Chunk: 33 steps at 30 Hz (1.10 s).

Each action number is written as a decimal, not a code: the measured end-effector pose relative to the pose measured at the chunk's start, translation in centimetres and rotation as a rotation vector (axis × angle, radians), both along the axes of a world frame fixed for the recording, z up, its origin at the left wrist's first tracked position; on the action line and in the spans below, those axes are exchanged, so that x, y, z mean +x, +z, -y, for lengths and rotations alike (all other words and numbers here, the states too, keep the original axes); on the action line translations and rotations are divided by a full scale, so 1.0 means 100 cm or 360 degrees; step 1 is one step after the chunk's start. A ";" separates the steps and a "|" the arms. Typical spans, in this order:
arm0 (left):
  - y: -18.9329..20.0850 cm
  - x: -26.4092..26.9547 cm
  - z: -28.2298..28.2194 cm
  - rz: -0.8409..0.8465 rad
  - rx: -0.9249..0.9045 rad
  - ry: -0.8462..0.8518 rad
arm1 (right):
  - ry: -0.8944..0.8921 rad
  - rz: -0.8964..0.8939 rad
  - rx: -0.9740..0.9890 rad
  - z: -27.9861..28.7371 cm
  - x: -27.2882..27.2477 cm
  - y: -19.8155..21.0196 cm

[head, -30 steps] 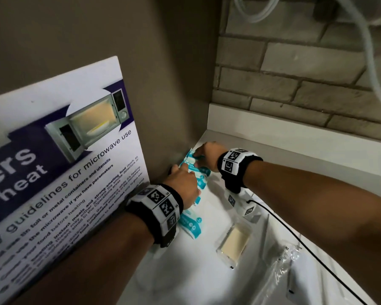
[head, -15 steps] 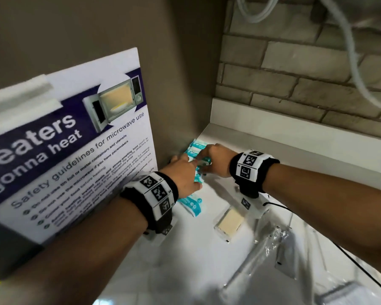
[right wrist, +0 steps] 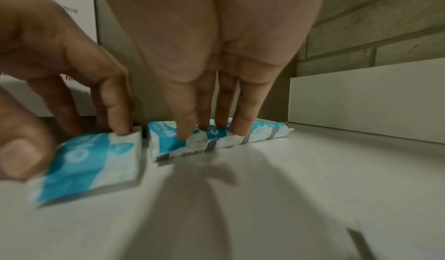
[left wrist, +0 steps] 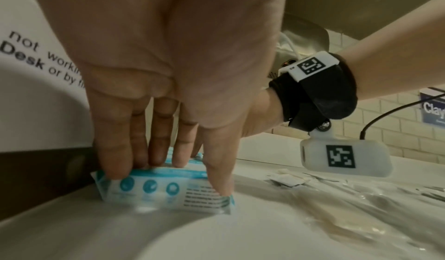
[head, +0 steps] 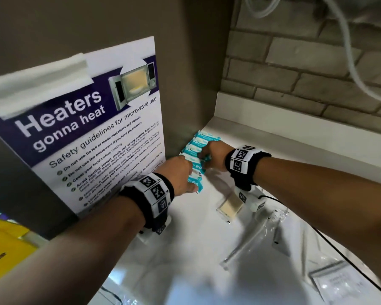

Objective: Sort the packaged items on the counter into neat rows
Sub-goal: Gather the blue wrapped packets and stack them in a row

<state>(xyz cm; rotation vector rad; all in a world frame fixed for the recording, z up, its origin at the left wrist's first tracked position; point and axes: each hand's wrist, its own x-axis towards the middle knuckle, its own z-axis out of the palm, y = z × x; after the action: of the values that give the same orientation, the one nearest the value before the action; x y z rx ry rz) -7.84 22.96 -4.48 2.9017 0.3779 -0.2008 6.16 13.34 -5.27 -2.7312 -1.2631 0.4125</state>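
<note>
Several blue-and-white packets [head: 198,143] lie side by side in a row along the brown wall, on the white counter [head: 185,249]. My left hand [head: 190,180] presses its straight fingers on the nearest packet [left wrist: 163,190], thumb at the packet's right end. My right hand [head: 204,156] sits further along the row. Its straight fingertips [right wrist: 238,129] press down on a packet [right wrist: 265,129] by the wall. In the right wrist view the left hand's fingers [right wrist: 115,119] touch the neighbouring packet [right wrist: 89,161]. Neither hand lifts anything.
A clear packet with a beige pad [head: 230,206] lies just right of the row. Clear-wrapped long items [head: 246,245] and a labelled clear bag [head: 339,282] lie nearer me. A microwave safety poster [head: 97,139] leans on the left. A white upstand [head: 295,119] and brick wall close the back.
Both hands stay on the blue packets, shifting slightly along the wall; the row looks tighter and straighter. My head has turned, bringing more of the poster into view.
</note>
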 end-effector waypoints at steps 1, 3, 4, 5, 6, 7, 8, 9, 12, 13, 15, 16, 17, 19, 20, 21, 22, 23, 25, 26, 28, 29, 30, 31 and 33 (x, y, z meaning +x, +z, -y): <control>0.000 0.001 -0.001 0.0012 0.0008 0.0020 | 0.0002 0.0010 -0.0002 -0.001 0.000 0.000; 0.001 0.004 -0.003 0.0021 0.0007 0.0044 | 0.0012 0.0022 -0.0020 -0.003 0.000 0.001; 0.002 0.006 -0.003 0.0024 0.0003 0.0048 | 0.0019 0.0027 -0.0036 -0.004 0.001 0.001; 0.003 0.007 -0.004 0.0024 -0.0001 0.0055 | 0.0031 0.0031 -0.0053 -0.004 0.001 0.002; 0.004 0.008 -0.005 0.0025 -0.0005 0.0058 | 0.0044 0.0033 -0.0071 -0.005 0.001 0.003; 0.004 0.008 -0.005 0.0024 -0.0010 0.0058 | 0.0056 0.0032 -0.0091 -0.004 0.001 0.004; 0.004 0.009 -0.005 0.0022 -0.0014 0.0057 | 0.0068 0.0028 -0.0111 -0.004 0.001 0.006; 0.004 0.009 -0.005 0.0015 -0.0016 0.0051 | 0.0081 0.0026 -0.0126 -0.003 0.001 0.007; 0.004 0.009 -0.006 -0.0012 -0.0023 0.0034 | 0.0118 0.0024 -0.0170 0.001 -0.002 0.011; 0.003 0.010 -0.007 -0.0025 -0.0027 0.0032 | 0.0131 0.0018 -0.0174 0.003 -0.004 0.012; 0.004 0.011 -0.007 -0.0051 -0.0034 0.0015 | 0.0139 -0.0027 -0.0145 0.010 -0.007 0.014; 0.005 0.011 -0.007 -0.0064 -0.0036 0.0008 | 0.0141 -0.0061 -0.0115 0.013 -0.009 0.015; 0.006 0.011 -0.006 -0.0076 -0.0036 0.0005 | 0.0144 -0.0087 -0.0079 0.017 -0.010 0.017; 0.008 0.010 -0.004 -0.0087 -0.0019 -0.0027 | 0.0130 -0.0103 -0.0005 0.026 -0.011 0.022; 0.009 0.010 -0.002 -0.0090 0.0003 -0.0057 | 0.0111 -0.0099 0.0025 0.032 -0.012 0.026; 0.010 0.010 0.000 -0.0085 0.0032 -0.0095 | 0.0082 -0.0093 0.0053 0.038 -0.013 0.031; 0.012 0.010 0.002 -0.0055 0.0052 -0.0144 | 0.0051 -0.0082 0.0076 0.046 -0.014 0.036; 0.012 0.011 0.004 -0.0029 0.0043 -0.0189 | 0.0011 -0.0074 0.0088 0.054 -0.014 0.042; 0.013 0.014 0.014 0.0015 -0.0050 -0.0282 | -0.0106 -0.0076 0.0098 0.075 -0.014 0.052; 0.013 0.015 0.022 0.0019 -0.0107 -0.0320 | -0.0163 -0.0081 0.0092 0.087 -0.013 0.056; 0.013 0.018 0.040 0.0000 -0.0189 -0.0381 | -0.0245 -0.0101 0.0025 0.111 -0.012 0.059; 0.013 0.020 0.049 -0.0018 -0.0212 -0.0400 | -0.0275 -0.0125 -0.0028 0.123 -0.012 0.060; 0.011 0.021 0.057 -0.0050 -0.0229 -0.0401 | -0.0287 -0.0154 -0.0090 0.132 -0.014 0.059; 0.010 0.022 0.064 -0.0091 -0.0234 -0.0398 | -0.0299 -0.0174 -0.0151 0.140 -0.016 0.057; 0.006 0.022 0.075 -0.0192 -0.0172 -0.0405 | -0.0328 -0.0173 -0.0230 0.152 -0.019 0.052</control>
<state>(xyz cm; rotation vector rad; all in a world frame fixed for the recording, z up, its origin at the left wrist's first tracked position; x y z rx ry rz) -5.60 15.43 -3.92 2.8298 0.0128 -0.4237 4.26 -1.88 -0.10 -2.8744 -0.9488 0.6428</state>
